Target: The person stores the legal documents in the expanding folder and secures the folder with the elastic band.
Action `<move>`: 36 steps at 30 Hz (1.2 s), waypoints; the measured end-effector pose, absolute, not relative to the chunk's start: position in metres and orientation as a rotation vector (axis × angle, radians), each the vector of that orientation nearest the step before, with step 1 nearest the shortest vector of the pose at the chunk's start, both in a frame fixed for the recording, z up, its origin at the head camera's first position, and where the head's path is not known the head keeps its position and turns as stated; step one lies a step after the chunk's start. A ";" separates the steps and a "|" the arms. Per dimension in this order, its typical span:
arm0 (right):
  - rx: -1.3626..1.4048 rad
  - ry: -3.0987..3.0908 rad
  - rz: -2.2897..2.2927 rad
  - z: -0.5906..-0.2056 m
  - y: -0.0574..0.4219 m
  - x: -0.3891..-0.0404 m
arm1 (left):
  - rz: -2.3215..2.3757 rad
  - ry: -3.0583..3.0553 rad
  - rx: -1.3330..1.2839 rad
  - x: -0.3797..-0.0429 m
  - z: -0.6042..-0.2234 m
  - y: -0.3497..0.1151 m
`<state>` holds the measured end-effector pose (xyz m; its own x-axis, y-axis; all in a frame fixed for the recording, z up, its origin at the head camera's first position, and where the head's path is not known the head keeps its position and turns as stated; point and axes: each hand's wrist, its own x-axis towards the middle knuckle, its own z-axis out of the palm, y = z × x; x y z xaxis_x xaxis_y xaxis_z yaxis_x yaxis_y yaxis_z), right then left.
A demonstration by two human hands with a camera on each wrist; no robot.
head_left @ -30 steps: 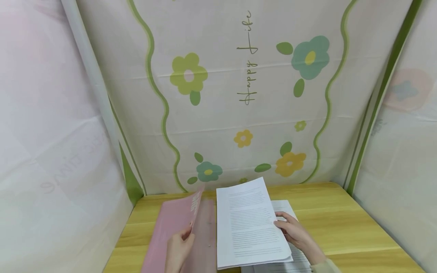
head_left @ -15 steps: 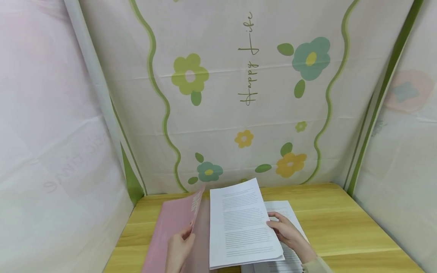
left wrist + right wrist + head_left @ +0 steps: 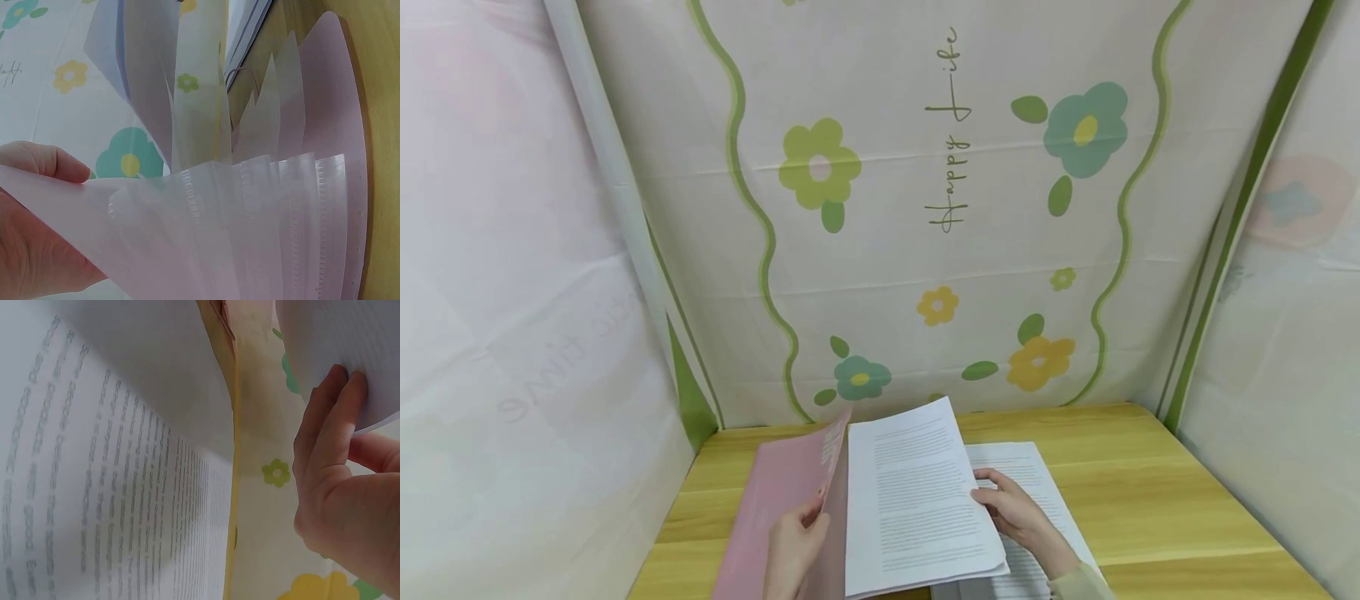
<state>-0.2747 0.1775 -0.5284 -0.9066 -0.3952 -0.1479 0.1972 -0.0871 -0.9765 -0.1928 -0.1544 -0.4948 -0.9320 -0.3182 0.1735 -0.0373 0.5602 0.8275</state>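
A: What sits closest to the camera?
B: The left hand (image 3: pixel 795 542), at the bottom of the head view. Its thumb and fingers pinch the edge of a pink folder (image 3: pixel 778 492), with only the thin cover between them.
A: And the other one?
B: The right hand (image 3: pixel 1015 512), coming out of a cream cuff (image 3: pixel 1078 583). Thumb and fingers are drawn together on the right edge of some printed sheets (image 3: pixel 921 508).
A: Where are those sheets?
B: Raised and tilted between the hands, overlapping the folder's right part in the head view. I can't tell whether they touch it.
A: What does the folder hold?
B: Clear sleeves (image 3: pixel 287 212), fanned apart under the lifted cover, as the left wrist view shows.
A: Anything beneath the right hand?
B: More printed pages (image 3: pixel 1030 475), lying on the yellow wood-grain table (image 3: pixel 1150 508).
A: And farthest off?
B: A pale cloth wall (image 3: pixel 880 242) with green, teal and orange flowers, wavy green lines, and "Happy Life" written sideways.
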 end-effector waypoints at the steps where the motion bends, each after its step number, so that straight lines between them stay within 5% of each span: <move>1: -0.220 1.799 -2.046 -0.528 0.176 -0.274 | -1.315 -2.494 0.298 -0.193 -0.495 -0.154; 36: -0.162 1.759 -2.076 -0.538 0.138 -0.276 | -1.401 -2.475 0.390 -0.195 -0.491 -0.149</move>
<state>-0.2758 0.1376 -0.5381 -0.9082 -0.3809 -0.1737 0.2338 -0.1175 -0.9652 -0.1950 -0.1493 -0.4912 -0.9272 -0.3606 0.1010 -0.0989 0.4960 0.8627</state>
